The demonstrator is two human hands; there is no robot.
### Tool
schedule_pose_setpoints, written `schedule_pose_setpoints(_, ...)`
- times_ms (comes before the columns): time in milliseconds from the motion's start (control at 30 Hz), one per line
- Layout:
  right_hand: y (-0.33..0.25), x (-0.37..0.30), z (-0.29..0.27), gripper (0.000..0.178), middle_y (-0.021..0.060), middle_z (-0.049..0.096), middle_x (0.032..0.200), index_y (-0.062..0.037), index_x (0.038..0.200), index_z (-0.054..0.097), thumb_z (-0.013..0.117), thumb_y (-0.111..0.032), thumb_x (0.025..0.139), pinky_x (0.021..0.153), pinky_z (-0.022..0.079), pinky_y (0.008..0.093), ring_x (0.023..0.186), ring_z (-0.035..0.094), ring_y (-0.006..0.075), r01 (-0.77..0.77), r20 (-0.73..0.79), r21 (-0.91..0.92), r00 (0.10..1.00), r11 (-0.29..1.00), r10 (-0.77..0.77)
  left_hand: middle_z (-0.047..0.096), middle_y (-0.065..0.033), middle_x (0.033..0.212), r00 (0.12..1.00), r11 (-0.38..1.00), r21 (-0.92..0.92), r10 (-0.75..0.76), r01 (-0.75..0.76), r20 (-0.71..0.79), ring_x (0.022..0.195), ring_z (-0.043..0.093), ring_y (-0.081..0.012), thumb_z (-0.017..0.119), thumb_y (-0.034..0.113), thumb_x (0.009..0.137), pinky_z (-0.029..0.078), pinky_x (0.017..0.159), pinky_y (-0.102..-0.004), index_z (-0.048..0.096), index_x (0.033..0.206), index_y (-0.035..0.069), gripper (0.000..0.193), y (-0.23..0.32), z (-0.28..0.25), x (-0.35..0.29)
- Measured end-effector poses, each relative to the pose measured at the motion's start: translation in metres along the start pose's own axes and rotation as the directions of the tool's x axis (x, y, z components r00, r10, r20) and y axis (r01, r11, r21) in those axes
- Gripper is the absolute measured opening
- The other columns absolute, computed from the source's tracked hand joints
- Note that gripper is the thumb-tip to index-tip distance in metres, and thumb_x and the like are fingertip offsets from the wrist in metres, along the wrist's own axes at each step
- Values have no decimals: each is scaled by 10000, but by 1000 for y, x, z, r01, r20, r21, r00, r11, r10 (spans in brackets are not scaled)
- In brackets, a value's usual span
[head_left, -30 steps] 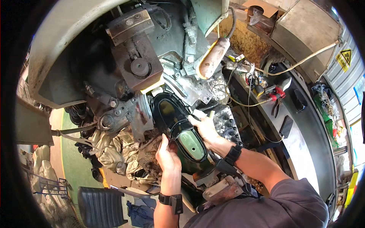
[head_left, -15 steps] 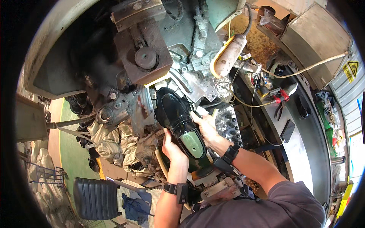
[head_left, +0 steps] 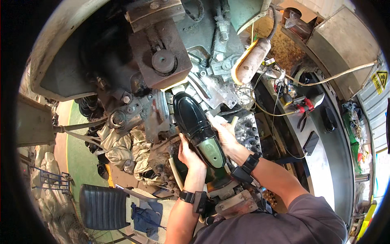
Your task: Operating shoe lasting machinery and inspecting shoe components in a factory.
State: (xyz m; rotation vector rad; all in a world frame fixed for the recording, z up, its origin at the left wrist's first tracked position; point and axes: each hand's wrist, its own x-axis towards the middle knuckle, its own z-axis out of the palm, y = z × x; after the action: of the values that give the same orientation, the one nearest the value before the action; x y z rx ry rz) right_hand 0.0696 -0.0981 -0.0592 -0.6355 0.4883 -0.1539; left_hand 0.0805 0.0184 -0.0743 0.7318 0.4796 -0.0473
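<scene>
A glossy black shoe upper (head_left: pixel 190 115), stretched over a green shoe last (head_left: pixel 212 153), lies between my hands with its rounded toe against the metal parts of a machine. My left hand (head_left: pixel 190 153) cups its left side near the heel end, fingers partly hidden underneath. On the opposite side my right hand (head_left: pixel 224 136) grips the edge of the upper, thumb upward. The bare heel end of the last, with a small hole, points back toward me. Just beyond the toe hangs the machine's dark block (head_left: pixel 160 55).
A lamp-like housing (head_left: pixel 251 61) hangs on a cable at the right of the machine. Red-handled pliers (head_left: pixel 304 109) and a dark phone-like slab (head_left: pixel 311 143) rest on the right-hand bench. At lower left stands a black chair (head_left: pixel 103 206), near crumpled pale cloth (head_left: pixel 115 144).
The shoe upper and last have tilted, so the toe shows smoother and rounder under the machine. Both hands moved slightly forward with it and keep their hold. The whole view shifted a little.
</scene>
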Motion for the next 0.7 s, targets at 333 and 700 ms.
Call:
schedule_pose_setpoints(333,-2,3,-17,209,12,693,919,-75,1005,667,723,-270,953,621,507,238,704,614,94,107,60,-144,993,984,-99,705,-110,1110,992,985,171,-27,6,121,901,673,-205,548,391,1042,563,798,-374,661,1124,-25,438,2,-12,2)
schedule_pose_setpoints(700,-80,-42,-99,302,185,714,1073,51,1166,541,595,-211,1025,762,619,306,866,727,199,-16,-23,-351,1000,936,8,694,-239,956,763,-654,401,-495,-642,415,866,725,-344,688,454,860,572,759,-457,689,974,9,458,-8,-186,-3)
